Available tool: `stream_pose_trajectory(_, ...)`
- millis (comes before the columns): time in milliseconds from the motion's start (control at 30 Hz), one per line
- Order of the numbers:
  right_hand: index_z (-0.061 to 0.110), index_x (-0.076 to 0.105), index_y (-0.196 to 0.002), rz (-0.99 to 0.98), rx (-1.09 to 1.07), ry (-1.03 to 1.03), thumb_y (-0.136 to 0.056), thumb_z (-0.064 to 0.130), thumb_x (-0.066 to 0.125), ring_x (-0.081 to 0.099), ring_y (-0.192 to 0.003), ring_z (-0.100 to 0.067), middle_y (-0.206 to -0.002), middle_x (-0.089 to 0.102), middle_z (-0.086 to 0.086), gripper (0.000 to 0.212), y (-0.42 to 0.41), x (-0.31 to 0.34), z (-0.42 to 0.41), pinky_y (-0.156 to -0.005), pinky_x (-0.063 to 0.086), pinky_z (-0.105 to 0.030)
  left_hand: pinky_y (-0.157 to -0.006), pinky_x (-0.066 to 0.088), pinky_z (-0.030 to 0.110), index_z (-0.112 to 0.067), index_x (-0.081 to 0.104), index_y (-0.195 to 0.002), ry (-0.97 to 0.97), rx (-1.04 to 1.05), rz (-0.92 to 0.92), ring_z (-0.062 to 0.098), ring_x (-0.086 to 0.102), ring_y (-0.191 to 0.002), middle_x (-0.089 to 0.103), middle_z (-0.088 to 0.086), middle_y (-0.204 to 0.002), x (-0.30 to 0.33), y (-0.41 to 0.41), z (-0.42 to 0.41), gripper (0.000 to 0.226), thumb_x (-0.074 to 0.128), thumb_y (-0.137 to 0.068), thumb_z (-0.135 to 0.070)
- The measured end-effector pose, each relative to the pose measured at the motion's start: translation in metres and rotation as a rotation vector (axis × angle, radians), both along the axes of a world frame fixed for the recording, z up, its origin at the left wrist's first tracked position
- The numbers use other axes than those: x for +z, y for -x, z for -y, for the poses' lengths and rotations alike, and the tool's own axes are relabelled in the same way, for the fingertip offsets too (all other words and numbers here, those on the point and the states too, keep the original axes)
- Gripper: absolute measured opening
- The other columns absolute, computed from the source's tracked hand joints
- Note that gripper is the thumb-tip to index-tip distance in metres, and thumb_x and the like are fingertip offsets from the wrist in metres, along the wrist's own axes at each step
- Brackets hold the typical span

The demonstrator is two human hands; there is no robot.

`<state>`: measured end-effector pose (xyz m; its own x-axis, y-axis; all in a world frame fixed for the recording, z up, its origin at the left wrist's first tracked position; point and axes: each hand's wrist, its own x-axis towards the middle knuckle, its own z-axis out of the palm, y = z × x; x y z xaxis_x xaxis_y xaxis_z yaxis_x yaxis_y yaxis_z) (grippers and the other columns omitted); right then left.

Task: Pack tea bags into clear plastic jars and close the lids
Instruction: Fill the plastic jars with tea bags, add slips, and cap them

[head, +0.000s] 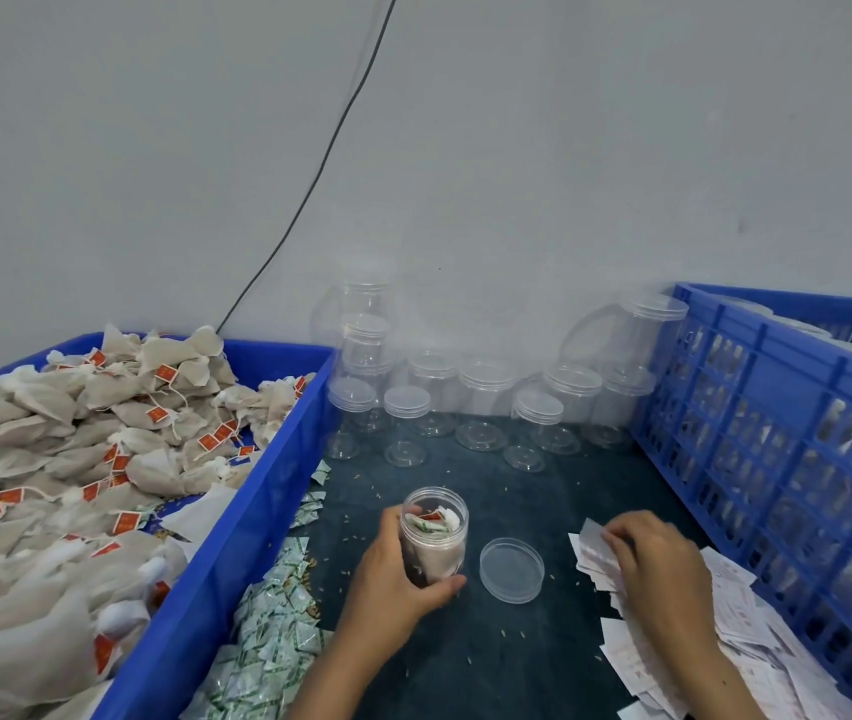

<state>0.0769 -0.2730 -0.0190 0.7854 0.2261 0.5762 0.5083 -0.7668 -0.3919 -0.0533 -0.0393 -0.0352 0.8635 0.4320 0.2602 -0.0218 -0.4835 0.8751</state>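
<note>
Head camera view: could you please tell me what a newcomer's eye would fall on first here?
Probably the large blue plastic bin on the left, heaped with beige tea bags with red tags. Next, at centre on the dark tabletop, the left hand grips an open clear plastic jar stuffed with tea bags, its round clear lid lying just right of it. The right hand rests on a pile of white paper slips.

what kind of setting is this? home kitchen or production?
Looks like a small hand-packing workstation, not a kitchen. A blue bin heaped with tagged tea bags, rows of empty lidded clear jars against the wall, and a blue crate that seems to hold filled jars all point to batch packing.
</note>
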Motion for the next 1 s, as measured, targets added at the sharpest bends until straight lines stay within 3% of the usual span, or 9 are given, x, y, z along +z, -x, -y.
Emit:
stream_pose_trajectory(67,0.018,0.065,-0.072,0.149,0.075,-0.106,-0.078,0.008,0.076,0.053,-0.069,-0.015,-0.078,0.061,0.010,0.016,0.012,0.018,-0.009,-0.059,0.042,-0.029,-0.087,0.048,0.019,-0.034,0.046,-0.112,-0.017,0.008,0.022,-0.003,0.059,-0.102,0.063,-0.018,-0.109,0.001,0.001,0.001,0.064,0.087,-0.063,-0.031)
stream_pose_trajectory(133,0.019,0.067,-0.075,0.257,0.237,-0.206,-0.078,0.015,0.073,0.056,-0.075,-0.011,-0.082,0.061,0.013,0.008,0.030,0.038,-0.026,-0.065,0.043,-0.023,-0.086,0.047,0.015,-0.039,0.045,-0.113,-0.036,-0.008,0.042,-0.008,0.057,-0.101,0.063,-0.021,-0.109,0.004,0.003,0.003,0.065,0.086,-0.062,-0.034)
stream_pose_trajectory(233,0.015,0.071,-0.078,0.331,0.510,-0.203,-0.082,0.021,0.072,0.059,-0.082,-0.008,-0.086,0.066,0.010,0.008,0.055,0.058,-0.058,-0.075,0.046,-0.018,-0.087,0.049,0.022,-0.038,0.047,-0.115,-0.083,-0.022,0.074,-0.005,0.058,-0.101,0.063,-0.020,-0.109,0.007,0.005,0.006,0.065,0.084,-0.062,-0.034)
stream_pose_trajectory(367,0.014,0.070,-0.070,0.392,0.714,0.006,-0.073,0.012,0.078,0.062,-0.074,-0.014,-0.080,0.068,0.011,0.009,0.065,0.061,-0.086,-0.066,0.052,-0.028,-0.084,0.051,0.027,-0.037,0.050,-0.115,-0.102,-0.030,0.120,0.002,0.061,-0.097,0.064,-0.017,-0.106,0.009,0.009,0.006,0.064,0.082,-0.061,-0.028)
stream_pose_trajectory(567,0.027,0.064,-0.059,0.386,0.708,0.413,-0.041,0.007,0.091,0.058,-0.060,-0.007,-0.059,0.059,0.019,0.038,0.056,0.064,-0.092,-0.059,0.034,-0.018,-0.086,0.047,0.027,-0.029,0.049,-0.122,-0.233,0.011,0.120,0.005,0.056,-0.101,0.059,-0.017,-0.109,0.010,0.009,0.005,0.066,0.079,-0.062,-0.032)
stream_pose_trajectory(700,0.030,0.059,-0.050,0.345,0.699,0.643,-0.026,0.019,0.093,0.056,-0.056,-0.004,-0.051,0.055,0.020,0.043,0.058,0.078,-0.093,-0.053,0.040,-0.016,-0.086,0.046,0.025,-0.030,0.047,-0.124,-0.281,0.013,0.098,0.004,0.054,-0.102,0.056,-0.018,-0.111,0.010,0.009,0.005,0.069,0.079,-0.063,-0.035)
stream_pose_trajectory(767,0.030,0.063,-0.057,0.298,0.679,0.744,-0.035,0.017,0.091,0.058,-0.064,-0.006,-0.058,0.058,0.020,0.038,0.060,0.083,-0.094,-0.058,0.041,-0.019,-0.086,0.045,0.024,-0.030,0.047,-0.125,-0.298,0.019,0.099,0.004,0.053,-0.102,0.056,-0.017,-0.111,0.011,0.010,0.006,0.068,0.078,-0.064,-0.036)
stream_pose_trajectory(867,0.029,0.067,-0.101,0.185,0.692,0.822,-0.078,0.001,0.059,0.048,-0.105,-0.012,-0.105,0.062,0.016,0.037,0.056,0.084,-0.095,-0.084,0.028,-0.026,-0.085,0.046,0.024,-0.030,0.049,-0.123,-0.283,0.031,0.113,0.004,0.055,-0.101,0.059,-0.016,-0.110,0.011,0.010,0.006,0.065,0.078,-0.064,-0.035)
stream_pose_trajectory(1000,0.030,0.066,-0.108,0.090,0.686,0.695,-0.079,-0.004,0.044,0.043,-0.109,-0.011,-0.118,0.058,0.019,0.051,0.056,0.079,-0.088,-0.086,0.024,-0.024,-0.087,0.047,0.029,-0.029,0.049,-0.123,-0.269,0.028,0.111,0.006,0.056,-0.102,0.059,-0.015,-0.111,0.012,0.010,0.005,0.067,0.079,-0.064,-0.035)
